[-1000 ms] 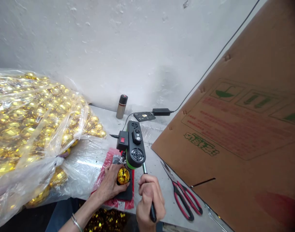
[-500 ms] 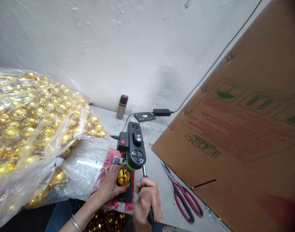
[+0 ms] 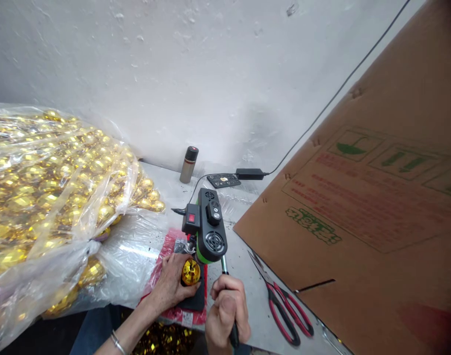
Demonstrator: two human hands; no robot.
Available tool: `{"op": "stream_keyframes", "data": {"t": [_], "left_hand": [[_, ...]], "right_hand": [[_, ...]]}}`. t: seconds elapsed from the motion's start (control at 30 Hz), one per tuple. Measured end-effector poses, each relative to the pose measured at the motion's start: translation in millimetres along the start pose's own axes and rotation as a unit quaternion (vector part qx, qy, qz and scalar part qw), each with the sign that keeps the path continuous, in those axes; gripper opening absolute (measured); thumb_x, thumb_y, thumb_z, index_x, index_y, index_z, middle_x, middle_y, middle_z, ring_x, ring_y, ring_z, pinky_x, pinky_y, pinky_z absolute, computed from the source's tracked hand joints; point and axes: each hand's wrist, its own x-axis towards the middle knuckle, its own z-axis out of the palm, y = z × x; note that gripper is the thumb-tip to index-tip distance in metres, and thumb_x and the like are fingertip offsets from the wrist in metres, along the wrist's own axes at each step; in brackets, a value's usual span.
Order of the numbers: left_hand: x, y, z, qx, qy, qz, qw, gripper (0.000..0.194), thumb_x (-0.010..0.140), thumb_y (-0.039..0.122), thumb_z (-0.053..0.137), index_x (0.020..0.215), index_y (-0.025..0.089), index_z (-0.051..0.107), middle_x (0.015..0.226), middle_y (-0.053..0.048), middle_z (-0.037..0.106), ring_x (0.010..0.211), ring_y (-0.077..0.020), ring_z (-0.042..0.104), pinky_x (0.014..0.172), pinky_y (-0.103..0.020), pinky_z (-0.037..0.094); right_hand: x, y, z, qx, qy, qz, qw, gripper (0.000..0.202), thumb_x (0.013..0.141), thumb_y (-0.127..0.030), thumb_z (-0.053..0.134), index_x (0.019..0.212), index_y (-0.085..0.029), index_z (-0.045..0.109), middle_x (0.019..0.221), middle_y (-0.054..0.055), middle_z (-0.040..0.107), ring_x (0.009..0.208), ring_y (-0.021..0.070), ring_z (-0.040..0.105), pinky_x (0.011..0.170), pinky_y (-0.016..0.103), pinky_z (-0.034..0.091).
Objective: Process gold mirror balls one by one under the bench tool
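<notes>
Head view: 2 bare hands, both mine, at a small machine (image 3: 212, 224) standing on a pale table (image 3: 243, 251).
Gold ball (image 3: 190, 272): just in front of the machine's rounded near end, over the black base plate (image 3: 195, 299); whether it rests on that plate, I cannot tell.
Left hand (image 3: 169, 286): my thumb and fingers curl around the ball from its left, grasping it; the grip probably stops a round, smooth piece from rolling, and it leaves the top uncovered.
Right hand (image 3: 228, 310): clenched around the black grip of the lever (image 3: 225, 266); a full wrap likely gives me firm control.
Red wrapping (image 3: 160, 266): spread beneath the machine, perhaps to guard the tabletop.
Bag (image 3: 81, 219): clear plastic, packed with more balls, kept at my left, presumably near the hand that handles them.
Scissors (image 3: 289, 310): lying right of the lever, handles toward me, which I judge suits a quick pick-up.
Cardboard box (image 3: 358, 172): at my right, just beside the scissors.
Adapter (image 3: 252, 173), bottle (image 3: 189, 165): set back near the wall, apparently to stay out of my hands' way.
</notes>
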Motion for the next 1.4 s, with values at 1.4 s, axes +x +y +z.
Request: {"op": "stream_keyframes", "data": {"t": [1.4], "left_hand": [[-43,-28,19.7,0.062,0.033,0.144,0.987,0.069,0.080,0.018,0.078,0.146,0.023,0.058,0.134,-0.012,0.074,0.125,-0.0339,0.068,0.110,-0.049,0.053]], "right_hand": [[59,-38,-3,0.009,-0.038,0.038,0.999,0.042,0.110,-0.026,0.052,0.068,-0.021,0.054,0.064,-0.002,0.051,0.057,0.0121,0.050,0.056,0.027,0.038]]}}
